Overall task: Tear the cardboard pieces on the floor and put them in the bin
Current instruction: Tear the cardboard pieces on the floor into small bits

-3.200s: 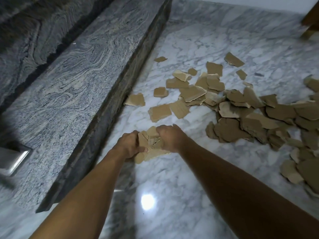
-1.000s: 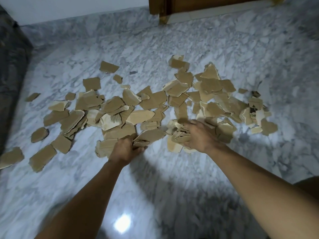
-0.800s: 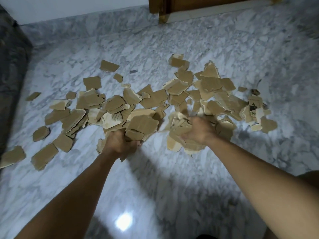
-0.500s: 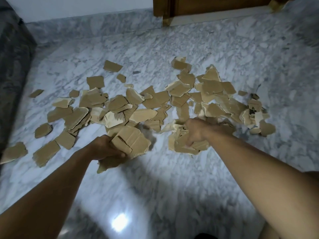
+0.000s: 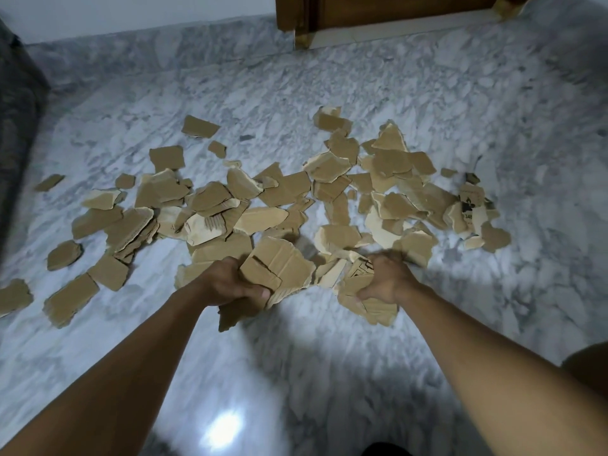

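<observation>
Cardboard pieces (image 5: 250,195), torn and brown, lie scattered in a loose band across the white marble floor (image 5: 329,340). Many overlap, and a few strays lie apart at the left. Left hand (image 5: 230,286): fingers curled round a stack of creased brown scraps (image 5: 279,263). Right hand (image 5: 390,278): fingers closed on a second handful (image 5: 365,297), one scrap bearing black print. Both handfuls sit close together at the near edge of the scatter. Wooden door frame (image 5: 296,14) at the far wall; dark stone ledge (image 5: 16,110) at far left.
</observation>
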Action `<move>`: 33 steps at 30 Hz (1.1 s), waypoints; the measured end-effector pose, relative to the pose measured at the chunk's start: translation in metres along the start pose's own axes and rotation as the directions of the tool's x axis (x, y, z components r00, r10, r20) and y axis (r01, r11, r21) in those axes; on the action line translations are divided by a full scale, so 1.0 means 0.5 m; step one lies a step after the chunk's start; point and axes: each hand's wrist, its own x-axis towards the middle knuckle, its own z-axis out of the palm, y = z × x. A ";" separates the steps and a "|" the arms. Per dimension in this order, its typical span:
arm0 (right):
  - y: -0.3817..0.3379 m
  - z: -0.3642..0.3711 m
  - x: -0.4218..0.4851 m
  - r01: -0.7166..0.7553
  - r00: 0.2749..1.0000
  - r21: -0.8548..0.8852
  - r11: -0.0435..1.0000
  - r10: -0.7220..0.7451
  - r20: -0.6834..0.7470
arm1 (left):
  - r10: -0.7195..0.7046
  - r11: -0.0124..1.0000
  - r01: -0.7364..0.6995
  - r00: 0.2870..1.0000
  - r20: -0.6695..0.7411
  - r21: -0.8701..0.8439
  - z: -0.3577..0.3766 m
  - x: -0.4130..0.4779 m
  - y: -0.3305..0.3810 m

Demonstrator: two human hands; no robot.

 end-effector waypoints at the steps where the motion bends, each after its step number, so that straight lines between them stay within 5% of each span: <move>1: 0.002 0.004 0.001 0.019 1.000 -0.002 1.000 -0.019 -0.004 | 0.001 1.000 -0.001 1.000 -0.001 0.017 0.004 0.003 0.009; 6: 0.010 -0.024 0.013 0.074 0.995 0.064 0.995 -0.078 0.064 | 0.017 0.997 -0.013 0.999 -0.045 0.080 -0.024 0.028 0.061; 14: 0.011 0.016 0.024 0.161 0.987 0.047 0.986 -0.160 -0.028 | -0.019 0.896 0.061 0.995 -0.101 0.440 -0.060 0.075 0.179; 18: 0.001 0.024 0.043 0.153 0.984 0.054 0.987 -0.158 0.083 | -0.046 0.847 0.092 0.994 -0.100 0.524 -0.061 0.093 0.218; 23: 0.020 0.001 0.034 0.125 0.978 0.031 0.992 -0.128 0.167 | 0.062 0.910 0.021 0.981 -0.186 0.414 -0.038 0.123 0.272; 26: 0.046 -0.045 0.020 0.122 0.975 0.048 0.991 -0.128 0.182 | 0.101 0.910 -0.058 0.991 -0.084 0.411 -0.026 0.143 0.301; 33: 0.137 -0.092 -0.020 -0.012 0.988 -0.242 0.970 -0.026 -0.153 | 0.183 0.777 -0.215 0.976 0.114 0.592 0.114 0.228 0.296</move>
